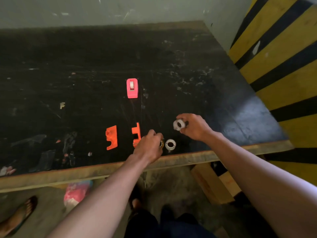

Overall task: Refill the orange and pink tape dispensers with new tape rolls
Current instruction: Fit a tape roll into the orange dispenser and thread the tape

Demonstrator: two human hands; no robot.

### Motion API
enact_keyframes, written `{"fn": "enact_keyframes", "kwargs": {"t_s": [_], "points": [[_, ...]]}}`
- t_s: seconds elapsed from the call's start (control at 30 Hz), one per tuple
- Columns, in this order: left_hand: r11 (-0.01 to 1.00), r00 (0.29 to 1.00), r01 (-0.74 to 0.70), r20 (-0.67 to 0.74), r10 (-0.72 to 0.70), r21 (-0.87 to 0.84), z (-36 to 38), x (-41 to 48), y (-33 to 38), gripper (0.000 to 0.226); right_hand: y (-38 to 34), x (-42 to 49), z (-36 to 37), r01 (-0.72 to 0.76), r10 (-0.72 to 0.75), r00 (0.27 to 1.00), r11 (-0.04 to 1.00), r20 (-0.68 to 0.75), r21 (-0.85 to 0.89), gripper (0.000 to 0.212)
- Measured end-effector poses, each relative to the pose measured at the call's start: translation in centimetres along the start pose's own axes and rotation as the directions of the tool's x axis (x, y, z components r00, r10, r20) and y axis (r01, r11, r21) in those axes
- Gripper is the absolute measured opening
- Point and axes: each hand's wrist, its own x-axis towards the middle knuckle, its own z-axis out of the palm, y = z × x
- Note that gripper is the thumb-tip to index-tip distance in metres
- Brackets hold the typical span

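The pink tape dispenser (132,88) stands upright mid-table with a white roll inside it. The orange dispenser lies apart in two halves: one half (111,137) to the left, the other half (136,134) beside my left hand. My left hand (148,146) is closed over a small yellowish tape roll (161,143) near the table's front edge. Just right of it a white tape roll (170,144) lies flat on the table. My right hand (192,126) holds another white tape roll (179,124) a little above the surface.
The black scuffed table (188,66) has a worn wooden front edge and bits of debris at the left. A yellow-and-black striped wall stands to the right. Below the edge are cardboard boxes (212,182), a pink bag (77,189) and another person's sandalled foot (18,215).
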Motion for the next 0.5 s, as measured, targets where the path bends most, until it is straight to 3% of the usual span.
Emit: {"fn": "enact_keyframes", "kwargs": {"t_s": [0.17,0.3,0.5], "points": [[0.993,0.998,0.038,0.039,-0.043,0.110,-0.2,0.9,-0.4,0.042,-0.4,-0.4,0.1,0.014,-0.015,1.000,0.996,0.004,0.088,0.052],[0.995,0.998,0.057,0.034,-0.060,0.085,0.6,2.0,-0.9,0.040,0.5,-0.3,0.7,-0.028,0.023,0.999,0.986,0.031,0.163,0.053],[0.998,0.995,0.069,0.076,-0.070,0.010,0.7,1.5,-1.1,0.055,0.2,-0.5,1.8,-0.041,0.023,0.995,0.980,0.098,0.194,0.057]]}}
